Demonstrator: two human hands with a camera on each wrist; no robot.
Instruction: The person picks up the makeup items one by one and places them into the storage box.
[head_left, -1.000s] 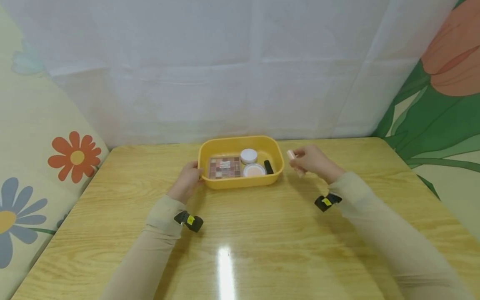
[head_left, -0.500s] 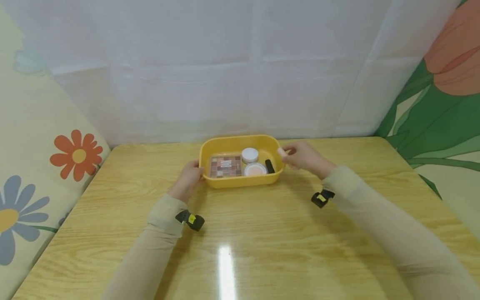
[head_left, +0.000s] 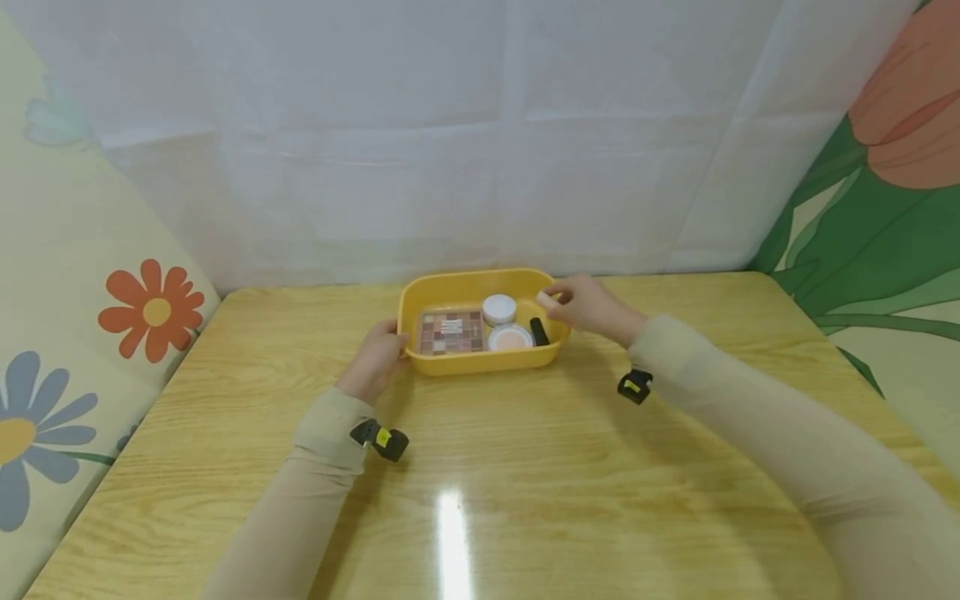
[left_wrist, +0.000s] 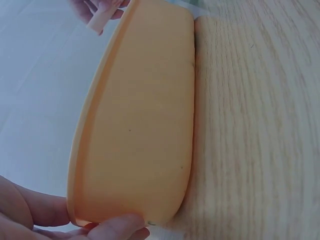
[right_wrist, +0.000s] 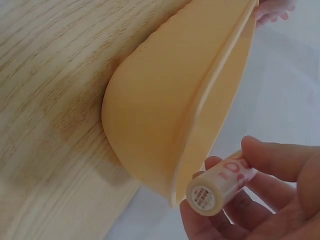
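A yellow plastic tub (head_left: 480, 362) stands on the wooden table. My left hand (head_left: 377, 354) grips its left end, with the rim between thumb and fingers in the left wrist view. Over the tub's right end, my right hand (head_left: 592, 308) pinches a pale pink lipstick tube (right_wrist: 222, 182), whose round labelled end faces the right wrist camera. Inside the tub lie an eyeshadow palette (head_left: 452, 332) on the left, a white round jar (head_left: 498, 309) at the back, a round compact (head_left: 510, 338) in front of it, and a black tube (head_left: 538, 332) at the right.
The wooden table (head_left: 525, 467) reaches back to a white cloth (head_left: 360, 167) hanging behind the tub. Flower-printed panels (head_left: 60, 225) flank it on both sides. Each sleeve carries a small black wrist camera (head_left: 635, 386).
My right hand has carried the lipstick tube leftward, from beside the tub to above its right end. The left hand keeps its grip, and the tub stays nearly in place.
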